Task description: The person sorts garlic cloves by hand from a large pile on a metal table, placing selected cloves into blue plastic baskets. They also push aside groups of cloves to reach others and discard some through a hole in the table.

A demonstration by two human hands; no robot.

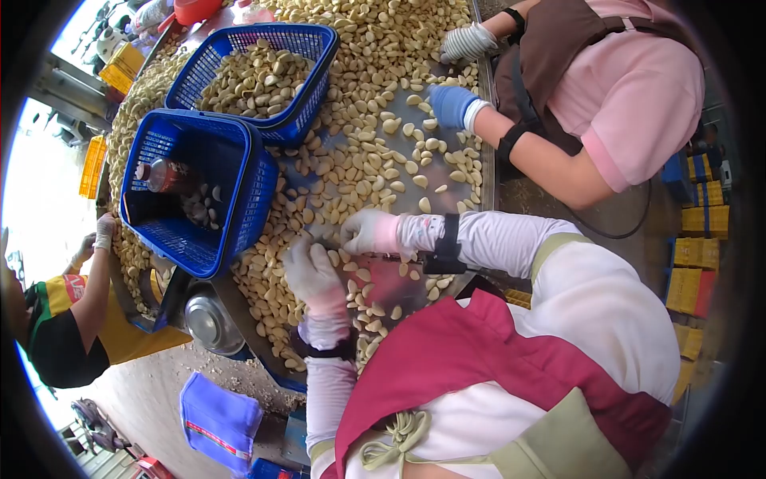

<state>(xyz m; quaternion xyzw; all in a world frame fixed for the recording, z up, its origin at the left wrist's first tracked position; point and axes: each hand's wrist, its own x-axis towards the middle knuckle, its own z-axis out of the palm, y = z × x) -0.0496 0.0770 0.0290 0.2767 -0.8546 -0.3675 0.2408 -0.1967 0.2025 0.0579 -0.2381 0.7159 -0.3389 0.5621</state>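
Observation:
Peeled garlic cloves (pixel 351 176) cover much of the metal table (pixel 435 172). My left hand (pixel 309 275), in a white glove, rests low over the cloves, its thumb slightly apart from the fingers and no clove visible between them. Close beside it, my right hand (pixel 371 231), also gloved, reaches down with bent fingers to the cloves. Whatever its fingertips hold is hidden. Left of both hands stands a blue basket (pixel 261 203) with a jar (pixel 171 176) and a few cloves inside. Behind it, a second blue basket (pixel 331 60) holds many darker cloves (pixel 259 80).
Across the table's right edge, a co-worker's blue-gloved hand (pixel 451 106) and striped-gloved hand (pixel 469 43) are near the cloves. Another person's gloved hand (pixel 104 227) is at the left edge. A metal bowl (pixel 214 321) and purple cloth (pixel 219 419) lie below. Yellow crates (pixel 692 287) stack at right.

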